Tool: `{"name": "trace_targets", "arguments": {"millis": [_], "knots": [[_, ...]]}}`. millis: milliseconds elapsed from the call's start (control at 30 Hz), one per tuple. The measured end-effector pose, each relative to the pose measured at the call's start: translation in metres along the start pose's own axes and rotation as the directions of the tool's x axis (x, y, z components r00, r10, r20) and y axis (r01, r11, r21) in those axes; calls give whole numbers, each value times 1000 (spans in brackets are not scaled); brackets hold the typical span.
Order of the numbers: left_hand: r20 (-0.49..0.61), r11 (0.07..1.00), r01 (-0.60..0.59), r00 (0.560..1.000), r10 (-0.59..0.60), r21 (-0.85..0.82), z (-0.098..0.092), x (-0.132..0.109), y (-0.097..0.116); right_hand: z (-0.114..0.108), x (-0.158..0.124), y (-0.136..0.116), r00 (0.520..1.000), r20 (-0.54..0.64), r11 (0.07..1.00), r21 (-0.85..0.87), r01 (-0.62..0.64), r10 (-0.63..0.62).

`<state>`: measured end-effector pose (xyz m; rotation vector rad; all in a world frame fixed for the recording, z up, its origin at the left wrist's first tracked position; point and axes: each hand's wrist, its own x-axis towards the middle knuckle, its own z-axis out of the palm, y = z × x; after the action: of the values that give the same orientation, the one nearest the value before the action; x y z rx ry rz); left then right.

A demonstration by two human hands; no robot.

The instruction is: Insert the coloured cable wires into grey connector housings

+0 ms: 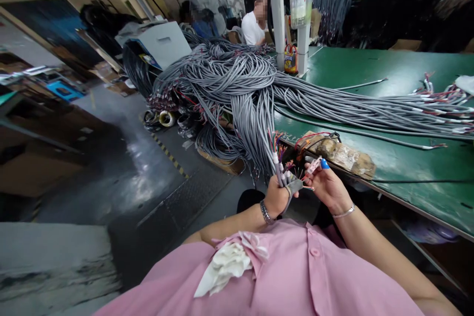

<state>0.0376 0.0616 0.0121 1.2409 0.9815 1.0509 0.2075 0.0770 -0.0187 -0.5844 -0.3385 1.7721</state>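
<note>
My left hand (277, 198) is closed round a bundle of grey cables (280, 170), whose ends stand upright with white collars and bare coloured wires fanning out. A grey strip (295, 186) crosses that hand's fingers. Just to the right, my right hand (331, 191) is palm up, with a blue cover (324, 163) on one fingertip. Its fingers hold a small white-and-pink piece (314, 165), too small to name surely. Thin red and orange wires (308, 187) run between the hands; where they end is hidden.
A large heap of grey cables (237, 71) spills over the edge of the green table (418, 168) and along it. A tape-wrapped block (344, 154) lies near the table's edge. White posts (276, 10) rise behind. Another person (252, 28) sits at the back.
</note>
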Motion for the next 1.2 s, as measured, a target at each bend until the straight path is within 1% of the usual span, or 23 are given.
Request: {"name": "trace_targets", "arguments": {"millis": [167,233,333,433,500,533,600,667,767,833,867,967,1033,1100,1167,1200], "knots": [[-57,1000,-21,998,20,-11,6,3,-3,-3,1,2,997,-51,995,-83,52,-56],[-61,1000,-24,998,24,-5,8,5,-3,-2,1,0,997,-59,992,-114,51,-58],[-36,1000,-26,999,26,7,9,6,-3,3,-3,-7,1000,-28,986,-167,1,-5],[-16,999,-31,999,31,26,7,6,-4,7,-10,-14,988,83,954,-282,-99,127],[-8,999,-27,1000,27,34,5,5,-4,9,-14,-14,974,129,922,-364,-129,187],[-2,999,-24,1000,24,38,5,5,-4,10,-15,-13,974,125,912,-390,-125,187],[24,998,-24,999,23,64,3,5,-4,12,-16,-8,985,91,907,-409,-97,147],[75,993,-28,997,20,117,1,5,-3,14,-16,-3,991,88,912,-406,-58,102],[170,981,-7,985,-26,192,-3,6,-2,17,-16,2,988,131,911,-412,-23,84],[205,978,11,977,-55,208,-5,7,-1,17,-16,4,988,127,908,-418,-30,91],[210,980,17,976,-59,200,-6,6,-1,15,-15,5,990,105,910,-411,-43,94],[186,994,15,982,-36,113,-6,5,-1,6,-12,9,995,-25,933,-345,-103,100],[147,999,7,989,-12,31,-4,5,-1,-2,-9,10,992,-103,961,-257,-102,78],[102,999,1,995,3,-39,-2,5,0,-7,-6,8,993,-110,986,-151,-70,54],[72,996,-1,997,7,-86,0,5,1,-8,-4,3,997,-57,995,-81,-55,51],[65,995,-1,998,8,-100,1,6,1,-6,-3,1,998,-23,995,-79,-58,56]]}}
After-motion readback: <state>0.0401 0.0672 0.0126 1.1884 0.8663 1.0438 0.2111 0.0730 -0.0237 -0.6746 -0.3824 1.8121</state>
